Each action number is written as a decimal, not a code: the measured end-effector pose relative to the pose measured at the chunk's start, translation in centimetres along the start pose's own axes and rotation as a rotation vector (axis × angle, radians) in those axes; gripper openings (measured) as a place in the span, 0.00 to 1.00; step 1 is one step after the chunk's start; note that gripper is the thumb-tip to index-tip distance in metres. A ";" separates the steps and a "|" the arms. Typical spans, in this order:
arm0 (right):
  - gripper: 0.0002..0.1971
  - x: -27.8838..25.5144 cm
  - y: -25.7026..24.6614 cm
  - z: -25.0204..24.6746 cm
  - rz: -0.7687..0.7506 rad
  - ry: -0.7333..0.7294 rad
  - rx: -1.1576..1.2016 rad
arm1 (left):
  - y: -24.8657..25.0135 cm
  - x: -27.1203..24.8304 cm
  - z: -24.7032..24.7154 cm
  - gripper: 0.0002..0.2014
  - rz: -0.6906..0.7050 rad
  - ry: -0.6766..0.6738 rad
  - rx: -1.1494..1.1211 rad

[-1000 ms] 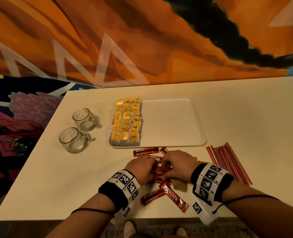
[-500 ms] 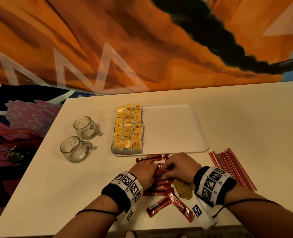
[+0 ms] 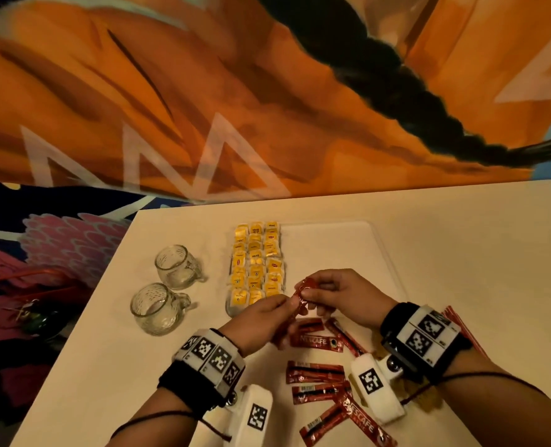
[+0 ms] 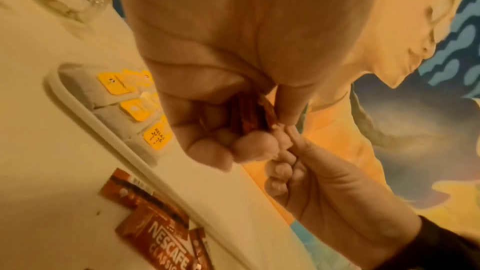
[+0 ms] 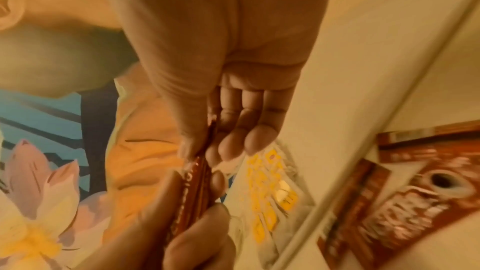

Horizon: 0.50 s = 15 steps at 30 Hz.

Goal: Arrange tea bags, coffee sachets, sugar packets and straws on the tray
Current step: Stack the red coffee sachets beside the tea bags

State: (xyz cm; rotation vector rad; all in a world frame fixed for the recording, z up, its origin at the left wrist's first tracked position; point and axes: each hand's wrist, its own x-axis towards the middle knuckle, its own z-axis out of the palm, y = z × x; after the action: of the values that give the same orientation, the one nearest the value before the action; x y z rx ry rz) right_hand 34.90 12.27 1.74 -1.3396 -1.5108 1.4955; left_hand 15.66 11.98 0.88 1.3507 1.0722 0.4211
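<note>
Both hands hold a small stack of red coffee sachets [image 3: 302,296] above the tray's near edge. My left hand [image 3: 264,321] grips the lower end of the coffee sachets [image 4: 255,113]; my right hand [image 3: 338,293] pinches the upper end of the coffee sachets [image 5: 193,190]. The white tray [image 3: 348,253] carries rows of yellow-tagged tea bags [image 3: 256,264] along its left side; the rest of it is bare. Several more red sachets [image 3: 319,375] lie scattered on the table [image 3: 477,253] below the hands. Red straws [image 3: 458,321] peek out behind the right wrist.
Two glass mugs [image 3: 177,266] [image 3: 154,308] stand left of the tray. A crumpled yellowish packet [image 3: 426,404] lies under the right wrist. An orange patterned wall rises behind the table's far edge. Dark clutter sits on the floor at the left.
Both hands have lifted off the sachet pile and moved up toward the tray, carrying a small stack of red sachets between them. The camera has tilted.
</note>
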 end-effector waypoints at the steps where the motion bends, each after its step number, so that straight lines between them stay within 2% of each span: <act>1: 0.12 0.3 -0.2 0.0 0.001 0.018 0.022 | 0.1 -0.1 -0.2 0.13 0.011 0.003 -0.031; 4: 0.16 1.2 -0.7 0.3 0.006 0.048 0.020 | 0.1 -0.2 -1.1 0.10 0.059 0.060 -0.031; 6: 0.16 1.7 -0.8 0.6 -0.015 0.068 -0.001 | 0.0 -0.2 -1.7 0.11 0.084 0.144 -0.065; 11: 0.07 3.0 -1.2 0.9 -0.062 0.143 0.014 | -0.4 0.6 -3.4 0.09 0.148 0.313 -0.185; 15: 0.04 4.3 -1.3 0.7 -0.073 0.161 -0.001 | -0.5 1.6 -5.1 0.09 0.161 0.369 -0.064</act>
State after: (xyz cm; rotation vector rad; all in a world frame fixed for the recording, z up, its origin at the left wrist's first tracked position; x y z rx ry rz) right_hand 32.67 16.21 1.95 -1.3572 -1.4427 1.3094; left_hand 12.19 16.06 0.54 1.3368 1.2412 0.8416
